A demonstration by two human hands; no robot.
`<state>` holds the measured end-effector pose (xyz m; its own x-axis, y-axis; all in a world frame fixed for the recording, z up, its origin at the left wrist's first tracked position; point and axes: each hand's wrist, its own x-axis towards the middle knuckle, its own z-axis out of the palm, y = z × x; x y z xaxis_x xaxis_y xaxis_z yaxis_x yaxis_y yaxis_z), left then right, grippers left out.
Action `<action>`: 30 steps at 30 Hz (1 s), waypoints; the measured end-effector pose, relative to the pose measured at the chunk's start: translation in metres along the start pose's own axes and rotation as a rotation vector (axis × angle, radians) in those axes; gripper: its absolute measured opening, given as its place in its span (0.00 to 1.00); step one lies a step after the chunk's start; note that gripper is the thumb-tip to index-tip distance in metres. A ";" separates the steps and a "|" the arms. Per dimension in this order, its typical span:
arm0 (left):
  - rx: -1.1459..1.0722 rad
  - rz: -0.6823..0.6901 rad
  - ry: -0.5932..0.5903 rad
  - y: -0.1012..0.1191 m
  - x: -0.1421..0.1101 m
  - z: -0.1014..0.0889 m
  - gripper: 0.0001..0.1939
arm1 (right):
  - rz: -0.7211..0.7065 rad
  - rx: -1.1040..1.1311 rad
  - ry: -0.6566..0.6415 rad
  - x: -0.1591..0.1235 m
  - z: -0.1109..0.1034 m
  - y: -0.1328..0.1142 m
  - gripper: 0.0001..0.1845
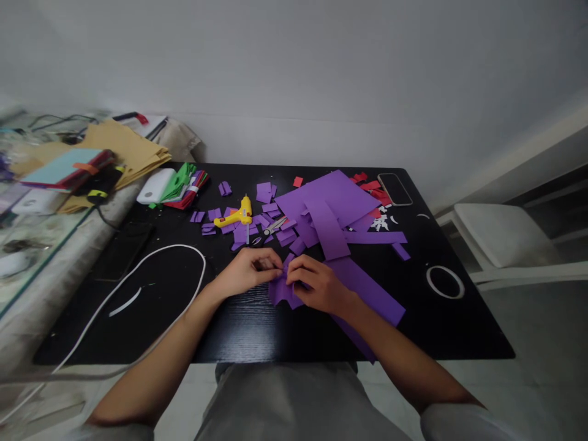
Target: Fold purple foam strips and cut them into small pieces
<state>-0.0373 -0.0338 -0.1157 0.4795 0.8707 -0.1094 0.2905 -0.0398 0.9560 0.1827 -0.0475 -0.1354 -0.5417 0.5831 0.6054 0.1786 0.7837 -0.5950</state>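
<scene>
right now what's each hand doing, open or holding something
Left hand: closed, pinching the creased purple paper.
Right hand: closed, holding the same creased purple paper.

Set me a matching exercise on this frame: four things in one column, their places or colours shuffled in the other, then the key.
Things:
1. Glue gun
2. Phone
3. Chair
4. Left hand

Places or colours:
A. Beyond the right edge of the table
B. Fingertips at a creased purple paper
C. Yellow, among purple scraps
D. Near the table's far right corner

Pairs: 1-C, 2-D, 3-A, 4-B
</scene>
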 end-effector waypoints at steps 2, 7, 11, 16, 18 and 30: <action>-0.003 0.016 -0.018 -0.001 0.000 -0.001 0.09 | 0.015 0.007 0.000 0.000 0.000 0.000 0.11; 0.007 0.047 -0.042 -0.003 -0.001 -0.003 0.09 | 0.082 0.043 -0.016 0.003 -0.001 0.002 0.13; 0.032 0.063 -0.035 -0.003 0.000 -0.003 0.10 | 0.157 0.063 -0.044 0.004 0.000 0.005 0.14; 0.068 0.055 -0.039 -0.002 0.000 -0.004 0.10 | 0.296 0.136 -0.038 0.002 0.001 0.010 0.09; 0.085 0.058 -0.047 -0.003 0.000 -0.005 0.10 | 0.343 0.147 -0.046 0.002 0.001 0.011 0.07; 0.147 0.089 -0.067 -0.006 0.000 -0.006 0.11 | 0.491 0.282 -0.086 0.004 -0.001 0.009 0.07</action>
<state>-0.0436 -0.0306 -0.1200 0.5612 0.8262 -0.0488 0.3602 -0.1907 0.9132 0.1828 -0.0375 -0.1378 -0.5178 0.8355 0.1841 0.2069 0.3311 -0.9207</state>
